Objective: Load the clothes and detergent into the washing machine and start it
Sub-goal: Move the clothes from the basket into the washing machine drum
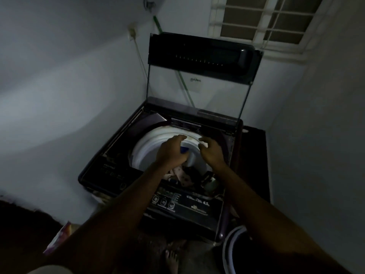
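Observation:
A dark top-loading washing machine [122, 175] stands in the room's corner with its glass lid [197, 56] raised. Clothes [181, 173] lie inside the white drum [150, 143]. My left hand [169, 153] hovers over the drum and grips a small blue thing [184, 150], mostly hidden by the fingers. My right hand [212, 153] is beside it at the drum's far right rim, fingers curled. A small pale thing [204, 144] shows at its fingertips, and I cannot tell whether the hand holds it. A purple and white detergent packet [59, 238] lies at the lower left.
The control panel [177, 200] with round buttons runs along the machine's near edge. A white-rimmed basket [233, 250] stands on the floor at the lower right. My bare foot [171, 258] is in front of the machine. Walls close in on the left and right, with a window [266, 18] above.

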